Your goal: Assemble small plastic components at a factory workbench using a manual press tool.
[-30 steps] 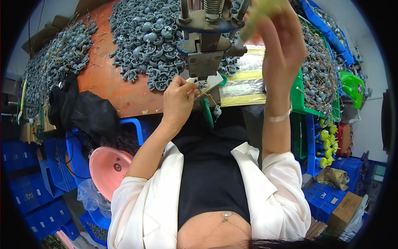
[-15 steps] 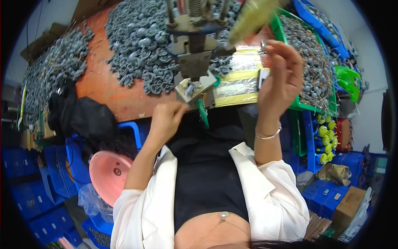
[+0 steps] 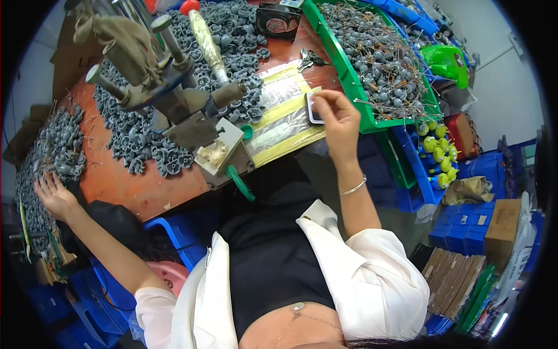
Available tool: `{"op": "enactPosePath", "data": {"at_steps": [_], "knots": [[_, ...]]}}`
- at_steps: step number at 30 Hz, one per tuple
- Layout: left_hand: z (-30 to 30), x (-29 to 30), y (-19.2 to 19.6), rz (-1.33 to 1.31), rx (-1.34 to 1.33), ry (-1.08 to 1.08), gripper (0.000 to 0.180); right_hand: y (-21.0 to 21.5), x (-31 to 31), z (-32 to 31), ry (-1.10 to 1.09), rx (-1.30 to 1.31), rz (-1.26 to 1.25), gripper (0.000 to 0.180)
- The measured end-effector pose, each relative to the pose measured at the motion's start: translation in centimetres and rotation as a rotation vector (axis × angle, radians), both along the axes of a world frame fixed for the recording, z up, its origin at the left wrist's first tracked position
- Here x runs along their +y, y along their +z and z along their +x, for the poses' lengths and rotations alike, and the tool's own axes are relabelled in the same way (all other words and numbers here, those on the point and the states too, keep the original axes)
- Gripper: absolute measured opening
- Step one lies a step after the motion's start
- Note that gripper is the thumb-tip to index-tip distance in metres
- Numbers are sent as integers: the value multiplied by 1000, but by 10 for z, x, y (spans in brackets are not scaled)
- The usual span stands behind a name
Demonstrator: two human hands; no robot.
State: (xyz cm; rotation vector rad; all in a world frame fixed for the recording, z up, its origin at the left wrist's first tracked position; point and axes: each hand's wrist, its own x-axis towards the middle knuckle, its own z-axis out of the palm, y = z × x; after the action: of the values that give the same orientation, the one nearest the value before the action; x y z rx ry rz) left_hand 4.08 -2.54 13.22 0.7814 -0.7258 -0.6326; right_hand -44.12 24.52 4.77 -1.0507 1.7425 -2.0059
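My left hand (image 3: pixel 55 196) reaches out to the far left with its fingers spread, at the edge of a pile of small grey plastic parts (image 3: pixel 52 145). My right hand (image 3: pixel 339 122) has its thumb and fingers drawn together over a small flat device with a pale face (image 3: pixel 314 109) on the table; whatever sits in that pinch is hidden. Between the hands stands a hand press (image 3: pixel 195 131) with a tape-wrapped lever (image 3: pixel 204 43) tipped by a red knob. Under its head is a pale fixture block (image 3: pixel 224 145), with a green curved piece (image 3: pixel 239 183) at its front.
A larger heap of grey parts (image 3: pixel 136 139) covers the orange table behind the press. At the right is a green crate (image 3: pixel 363 110) of grey parts with wires. A small fan (image 3: pixel 279 22) and keys (image 3: pixel 311 59) lie at the back. Yellow-green pieces (image 3: pixel 439 151) sit below the crate.
My left hand has gone from the press fixture to the far-left pile and spread its fingers. My right hand has come down beside the flat device. The lever is no longer blurred. My view has shifted right.
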Motion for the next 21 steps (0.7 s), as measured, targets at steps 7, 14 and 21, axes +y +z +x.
{"op": "enactPosePath", "data": {"at_steps": [7, 14, 21], "knots": [[-26, -5, -157, 453, -1064, -344, 38, -2, 0, -152, -561, 550, 512, 25], [-82, 57, -164, 406, -1297, -195, 33, 3, -36, -185, -542, 755, 1118, 31], [-101, 93, -149, 398, -1361, -175, 29, 37, -27, -201, -179, 150, 172, 15]]}}
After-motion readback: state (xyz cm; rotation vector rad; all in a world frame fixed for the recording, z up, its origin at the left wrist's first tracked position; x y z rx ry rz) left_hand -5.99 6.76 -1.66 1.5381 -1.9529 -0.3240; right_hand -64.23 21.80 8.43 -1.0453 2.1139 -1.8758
